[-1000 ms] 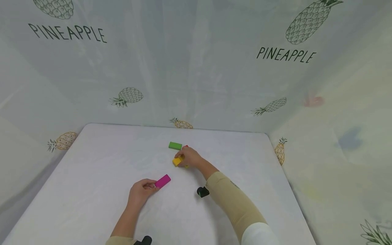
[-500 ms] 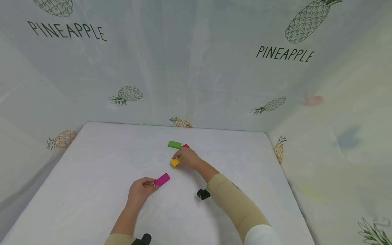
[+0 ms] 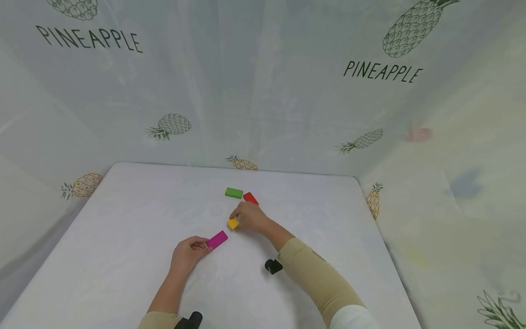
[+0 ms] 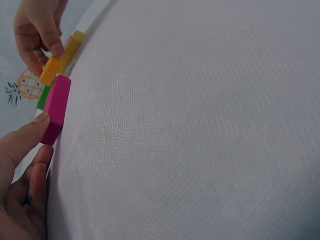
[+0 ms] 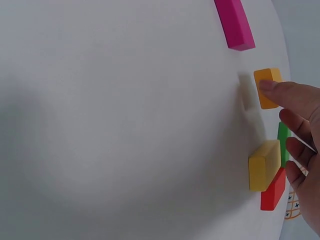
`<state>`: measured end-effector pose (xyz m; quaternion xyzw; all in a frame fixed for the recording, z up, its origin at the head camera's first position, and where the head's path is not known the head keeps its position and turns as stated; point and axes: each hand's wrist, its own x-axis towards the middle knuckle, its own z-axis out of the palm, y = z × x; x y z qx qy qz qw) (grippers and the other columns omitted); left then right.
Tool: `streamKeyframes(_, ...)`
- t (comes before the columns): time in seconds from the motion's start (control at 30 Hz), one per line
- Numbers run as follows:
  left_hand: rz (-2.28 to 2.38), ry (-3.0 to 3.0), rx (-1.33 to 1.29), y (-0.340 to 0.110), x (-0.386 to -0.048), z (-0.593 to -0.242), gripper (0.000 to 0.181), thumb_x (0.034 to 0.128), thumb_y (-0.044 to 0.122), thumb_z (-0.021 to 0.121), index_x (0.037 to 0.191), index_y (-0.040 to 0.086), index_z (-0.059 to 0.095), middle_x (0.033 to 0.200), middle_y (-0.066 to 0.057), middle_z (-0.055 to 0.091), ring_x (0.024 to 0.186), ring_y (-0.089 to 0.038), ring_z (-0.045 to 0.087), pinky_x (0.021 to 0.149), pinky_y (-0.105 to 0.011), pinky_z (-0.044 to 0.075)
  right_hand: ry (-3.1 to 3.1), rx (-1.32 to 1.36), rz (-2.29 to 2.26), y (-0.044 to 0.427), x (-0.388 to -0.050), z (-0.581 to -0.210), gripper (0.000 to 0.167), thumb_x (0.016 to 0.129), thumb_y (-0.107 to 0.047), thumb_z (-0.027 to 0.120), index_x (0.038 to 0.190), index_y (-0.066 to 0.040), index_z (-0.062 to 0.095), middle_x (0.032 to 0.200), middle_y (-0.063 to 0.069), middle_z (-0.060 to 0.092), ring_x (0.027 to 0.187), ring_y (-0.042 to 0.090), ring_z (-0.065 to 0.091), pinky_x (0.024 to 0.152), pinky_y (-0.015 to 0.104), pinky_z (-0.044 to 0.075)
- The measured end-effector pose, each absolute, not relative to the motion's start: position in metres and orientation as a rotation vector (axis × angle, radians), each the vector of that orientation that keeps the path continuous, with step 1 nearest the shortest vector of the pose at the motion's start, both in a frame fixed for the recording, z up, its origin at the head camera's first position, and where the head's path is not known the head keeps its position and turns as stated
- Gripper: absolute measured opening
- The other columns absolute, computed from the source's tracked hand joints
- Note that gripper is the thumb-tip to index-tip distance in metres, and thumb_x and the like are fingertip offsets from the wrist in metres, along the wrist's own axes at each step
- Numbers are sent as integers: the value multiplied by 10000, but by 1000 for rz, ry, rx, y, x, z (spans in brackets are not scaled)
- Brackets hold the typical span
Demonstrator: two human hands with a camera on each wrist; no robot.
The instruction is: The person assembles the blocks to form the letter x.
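Observation:
My left hand (image 3: 188, 257) pinches the near end of a magenta block (image 3: 217, 240) between thumb and fingers, low at the tabletop. Farther off and to the right, my right hand (image 3: 252, 216) pinches a small orange block (image 3: 233, 223), near the magenta block's far end but apart from it. In the right wrist view, a pale yellow block (image 5: 265, 165) lies under the right hand's other fingers; the head view hides it behind that hand. Beyond the hand are a red block (image 3: 251, 198) and a green block (image 3: 234, 193), lying close together.
All the blocks are on a white-covered table (image 3: 123, 237) with a rounded far edge. Pineapple-printed cloth (image 3: 263, 91) hangs behind it and along the sides. A black wrist-worn device (image 3: 273, 266) sticks out from the right sleeve.
My right hand has shifted slightly left and nearer with the orange block, so more of the red block shows. My left hand and the magenta block stay nearly still.

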<state>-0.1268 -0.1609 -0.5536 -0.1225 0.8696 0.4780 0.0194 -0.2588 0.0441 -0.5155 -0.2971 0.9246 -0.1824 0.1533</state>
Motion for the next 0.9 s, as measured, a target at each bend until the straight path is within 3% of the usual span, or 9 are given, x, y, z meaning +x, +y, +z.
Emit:
streamKeyframes(0.4, 1501, 2699, -377, -161, -128, -556, 252, 773, 96, 817, 1006, 34, 744, 783, 9, 637, 720, -162, 561, 687, -310, 450, 2652, -872, -495, 41, -249, -521, 318, 803, -257, 815, 1113, -233, 746, 1016, -107, 614, 999, 82, 527, 809, 216, 455)
streamKeyframes(0.9, 1522, 2680, -377, -161, -128, -557, 248, 776, 103, 817, 1002, 34, 744, 776, 3, 629, 706, -155, 555, 670, -307, 438, 2629, -910, -490, 40, -244, -528, 321, 799, -262, 821, 1108, -230, 743, 944, -136, 587, 938, 53, 507, 795, 199, 436)
